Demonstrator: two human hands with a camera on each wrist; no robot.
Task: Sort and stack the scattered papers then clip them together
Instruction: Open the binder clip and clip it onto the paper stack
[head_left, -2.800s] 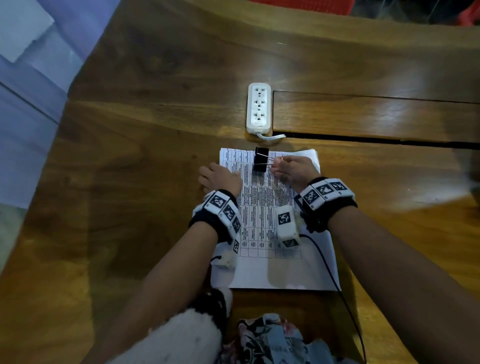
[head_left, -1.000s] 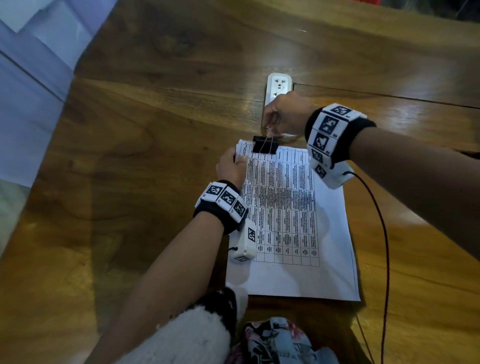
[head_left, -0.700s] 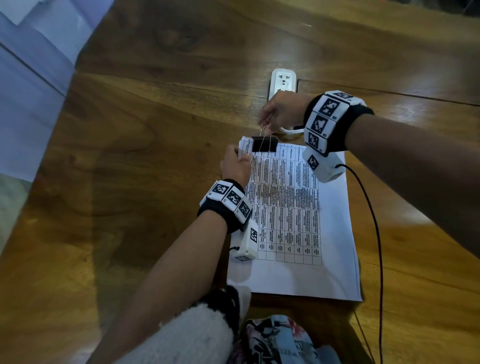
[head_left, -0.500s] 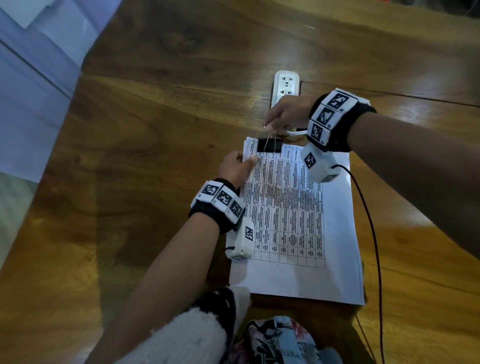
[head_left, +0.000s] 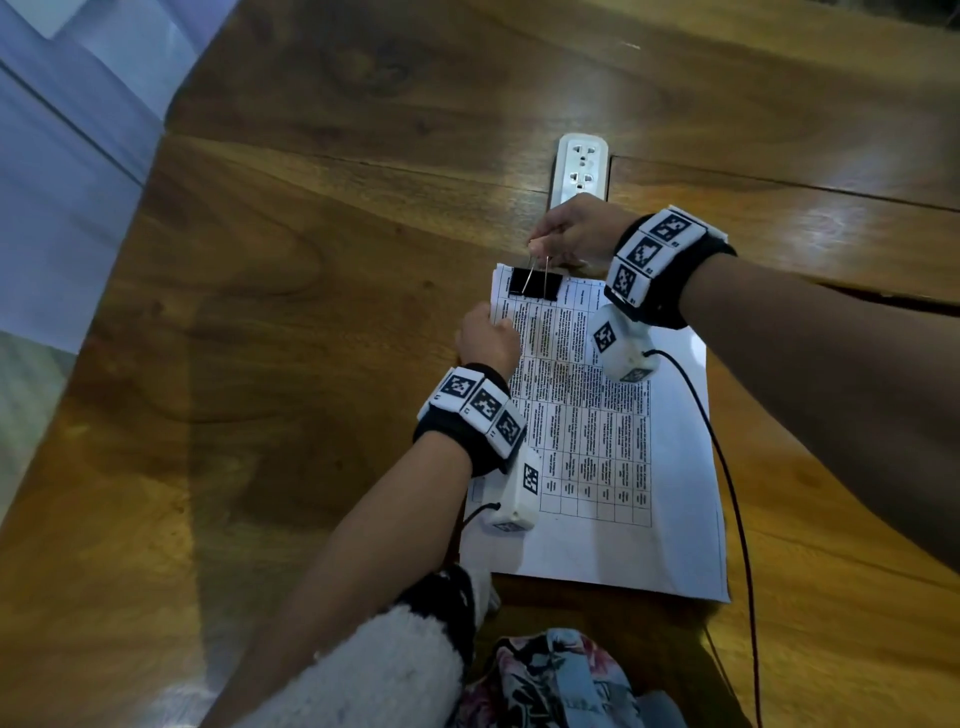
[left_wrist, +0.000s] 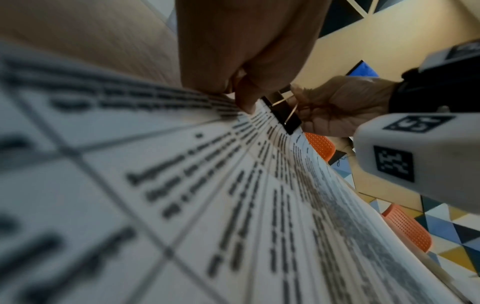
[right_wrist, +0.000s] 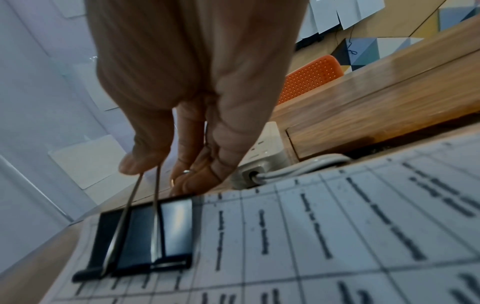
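Note:
A stack of printed papers lies on the wooden table, with a black binder clip on its far edge near the left corner. My right hand reaches over from beyond that edge and pinches the clip's raised wire handle between thumb and finger. The right wrist view shows the clip flat on the paper under my right hand. My left hand grips the stack's left edge just below the clip. In the left wrist view its thumb presses the top sheet near the clip.
A white power strip lies just beyond the papers, behind my right hand, with its cord running along the far paper edge. A seam in the table runs to the right. The table's left edge borders a pale floor.
The clip went from lying on the page's upper part to sitting on its far edge. My right hand moved beyond that edge. My left hand slid back slightly from the corner.

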